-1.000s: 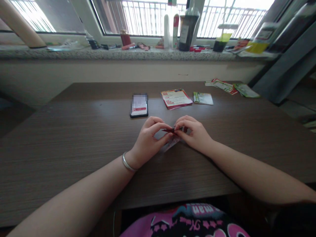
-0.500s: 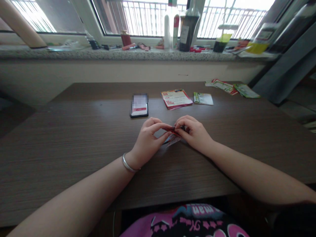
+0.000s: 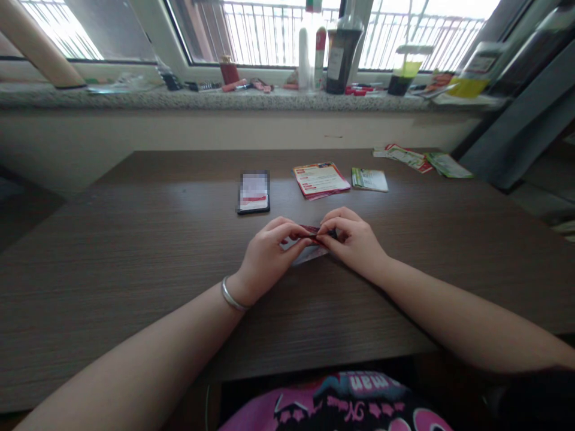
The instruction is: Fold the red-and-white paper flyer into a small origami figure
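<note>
Both hands meet over the middle of the table, pinching one small dark red packet [image 3: 309, 228] that looks like printed film. My left hand [image 3: 272, 248], with a silver bangle at the wrist, grips its left part between thumb and fingers. My right hand [image 3: 348, 236] pinches it at the right, fingertips nearly touching the left ones. Under the fingers a pale, shiny, clear-looking part [image 3: 309, 254] shows just above the tabletop. Much of the packet is hidden behind the fingers, and its print cannot be read.
Beyond my hands lie a phone [image 3: 254, 194], a stack of red-edged cards [image 3: 321, 179] and a small green-white packet [image 3: 369, 179]. More printed packets [image 3: 408, 158] rest at the table's far right. Bottles [image 3: 341, 60] and small items stand along the granite windowsill [image 3: 269, 102].
The packet has turned slightly between the fingers, and more of its pale part shows below. My left hand has shifted a little down and left; the right has barely moved.
</note>
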`<action>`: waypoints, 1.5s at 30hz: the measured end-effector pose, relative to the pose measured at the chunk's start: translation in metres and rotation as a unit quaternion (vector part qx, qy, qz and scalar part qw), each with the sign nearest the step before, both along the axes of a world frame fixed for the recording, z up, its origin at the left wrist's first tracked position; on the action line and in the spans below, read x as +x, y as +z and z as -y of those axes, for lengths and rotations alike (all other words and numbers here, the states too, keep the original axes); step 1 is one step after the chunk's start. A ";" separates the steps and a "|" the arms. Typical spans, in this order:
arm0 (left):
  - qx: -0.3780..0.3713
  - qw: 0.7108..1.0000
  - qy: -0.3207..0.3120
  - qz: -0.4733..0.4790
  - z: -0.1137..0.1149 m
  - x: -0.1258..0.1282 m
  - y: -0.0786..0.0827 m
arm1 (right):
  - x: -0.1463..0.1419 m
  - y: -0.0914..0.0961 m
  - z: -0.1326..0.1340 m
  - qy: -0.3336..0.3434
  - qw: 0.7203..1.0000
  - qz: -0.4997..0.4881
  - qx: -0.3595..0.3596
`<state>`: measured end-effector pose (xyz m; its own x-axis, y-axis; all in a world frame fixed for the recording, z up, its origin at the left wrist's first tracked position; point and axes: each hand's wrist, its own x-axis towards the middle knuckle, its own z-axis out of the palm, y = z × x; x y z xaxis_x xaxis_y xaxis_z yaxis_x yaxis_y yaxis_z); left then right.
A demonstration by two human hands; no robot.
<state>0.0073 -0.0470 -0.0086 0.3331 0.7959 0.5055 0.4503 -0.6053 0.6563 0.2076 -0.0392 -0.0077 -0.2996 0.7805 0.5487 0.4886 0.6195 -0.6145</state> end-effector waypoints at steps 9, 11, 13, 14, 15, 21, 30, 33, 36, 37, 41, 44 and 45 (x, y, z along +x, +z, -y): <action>-0.172 0.977 -0.037 0.120 0.000 0.005 -0.003 | 0.001 -0.003 -0.002 -0.005 1.000 0.001 0.019; -0.174 0.976 -0.038 0.128 0.001 0.005 -0.003 | 0.002 -0.002 -0.001 0.006 0.999 0.009 0.043; -0.172 0.976 -0.031 0.131 0.001 0.005 -0.002 | 0.003 0.000 0.001 0.026 0.996 0.032 0.077; -0.172 0.975 -0.028 0.136 0.001 0.005 -0.001 | 0.004 0.001 0.002 0.037 0.994 0.049 0.093; -0.173 0.974 -0.025 0.142 0.001 0.005 -0.001 | 0.005 0.002 0.003 0.046 0.991 0.068 0.107; -0.189 0.966 -0.018 0.173 0.003 0.007 -0.001 | 0.004 0.006 0.004 0.030 0.979 0.100 0.176; -0.253 0.924 -0.043 0.285 0.001 0.011 -0.003 | 0.001 0.005 0.003 0.034 0.981 0.071 0.180; -0.257 0.921 -0.036 0.289 0.001 0.011 -0.002 | 0.000 0.005 0.002 0.032 0.984 0.063 0.165; -0.254 0.924 -0.031 0.286 0.002 0.010 -0.003 | -0.001 0.004 0.002 0.025 0.988 0.053 0.145; -0.249 0.925 -0.032 0.284 0.002 0.010 -0.004 | -0.001 0.004 0.003 0.022 0.989 0.049 0.138; -0.213 0.940 -0.041 0.265 0.002 0.010 -0.004 | -0.003 0.004 0.004 0.018 0.993 0.038 0.109; -0.181 0.955 -0.038 0.231 0.003 0.008 -0.004 | -0.003 0.005 0.004 0.023 0.995 0.028 0.092; -0.168 0.961 -0.034 0.217 0.002 0.007 -0.004 | -0.004 0.005 0.004 0.024 0.995 0.026 0.088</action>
<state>0.0147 -0.0493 -0.0124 0.2066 0.9223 0.3267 0.0572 -0.3448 0.9369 0.2041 -0.0434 -0.0028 -0.3648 0.6575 0.6593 0.4840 0.7388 -0.4689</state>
